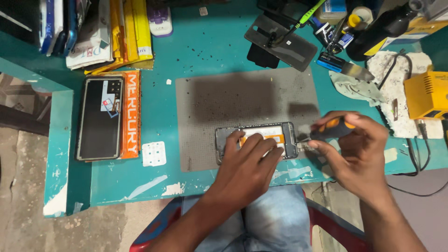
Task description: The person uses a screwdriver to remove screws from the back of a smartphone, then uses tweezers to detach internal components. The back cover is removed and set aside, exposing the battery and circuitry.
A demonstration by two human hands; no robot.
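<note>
Pressing flat on an opened phone (261,140), the left hand (245,170) pins it to a grey dotted mat (224,107) near the table's (186,51) front edge. The right hand (359,156) grips a screwdriver (329,130) — orange and black handle — its tip at the phone's right end. A dark glass panel (99,119) lies toward the left edge, well apart. Crowding the back right corner — a yellow box-shaped tool (427,95), a crumpled cloth (357,86), a black bottle (378,30).
</note>
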